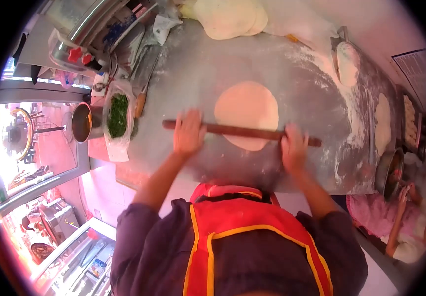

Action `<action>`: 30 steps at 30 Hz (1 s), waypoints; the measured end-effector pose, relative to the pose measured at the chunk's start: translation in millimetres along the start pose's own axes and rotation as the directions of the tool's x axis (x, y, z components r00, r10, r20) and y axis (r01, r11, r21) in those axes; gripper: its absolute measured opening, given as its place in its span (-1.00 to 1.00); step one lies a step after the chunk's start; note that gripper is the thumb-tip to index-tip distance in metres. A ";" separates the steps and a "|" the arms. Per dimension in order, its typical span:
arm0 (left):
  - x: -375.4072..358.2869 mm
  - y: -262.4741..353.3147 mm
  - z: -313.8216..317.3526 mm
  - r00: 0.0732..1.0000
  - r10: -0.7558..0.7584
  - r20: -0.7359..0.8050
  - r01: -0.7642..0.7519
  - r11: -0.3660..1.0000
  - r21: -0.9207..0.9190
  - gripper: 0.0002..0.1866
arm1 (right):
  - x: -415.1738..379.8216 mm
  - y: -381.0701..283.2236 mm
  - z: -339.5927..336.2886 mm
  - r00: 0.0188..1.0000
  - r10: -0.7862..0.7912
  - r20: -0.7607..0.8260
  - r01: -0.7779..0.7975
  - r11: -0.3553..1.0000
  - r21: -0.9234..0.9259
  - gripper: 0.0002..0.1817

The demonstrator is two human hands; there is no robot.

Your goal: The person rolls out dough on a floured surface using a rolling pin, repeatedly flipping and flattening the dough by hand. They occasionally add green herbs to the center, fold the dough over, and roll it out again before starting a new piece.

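Observation:
A round, flat sheet of dough (246, 106) lies on the grey worktop (188, 74). Across its lower part runs a dark brown rolling pin (242, 131), slightly tilted down to the right. My left hand (189, 134) is on the pin near its left end, the fingers over it and blurred by motion. Near the right end, my right hand (294, 148) holds the pin with its fingers bent over it, also somewhat blurred. Both hands are beside the dough, which shows above and below the pin.
Larger dough sheets (230, 17) lie at the far edge. At left are chopped greens (118, 116) in a plastic-lined tray and a metal pot (81, 122). Loose flour (353, 113), a long dough piece (382, 123) and a bowl (389, 170) are at right, near another person (410, 222).

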State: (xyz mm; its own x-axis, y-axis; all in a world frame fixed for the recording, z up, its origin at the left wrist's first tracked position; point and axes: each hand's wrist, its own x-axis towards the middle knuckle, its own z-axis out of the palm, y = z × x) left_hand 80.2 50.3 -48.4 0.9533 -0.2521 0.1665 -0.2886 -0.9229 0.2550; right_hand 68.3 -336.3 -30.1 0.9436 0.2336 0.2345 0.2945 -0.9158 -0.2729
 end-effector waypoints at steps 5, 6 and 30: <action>42.7 4.1 -9.0 0.997 -0.071 0.015 0.070 0.995 0.074 -0.28 | 34.1 4.6 7.6 0.998 0.051 0.035 -0.047 0.992 -0.117 -0.47; 26.8 10.4 -17.7 0.998 -0.067 0.021 0.066 0.997 0.043 -0.32 | 15.7 -3.3 -4.5 1.000 0.006 0.027 -0.005 0.998 -0.055 -0.41; -148.3 15.9 -78.2 0.834 -0.542 0.105 0.552 0.812 -0.187 -0.45 | 238.1 -131.0 101.1 0.715 -0.688 -0.121 0.699 0.701 0.144 -0.42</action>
State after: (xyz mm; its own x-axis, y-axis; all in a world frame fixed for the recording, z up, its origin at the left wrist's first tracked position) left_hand -72.8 95.8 5.5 0.9605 0.2599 -0.0994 0.2752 -0.8344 0.4774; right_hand 269.6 -127.7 -32.9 0.4541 0.7576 0.4689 0.8874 -0.4316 -0.1621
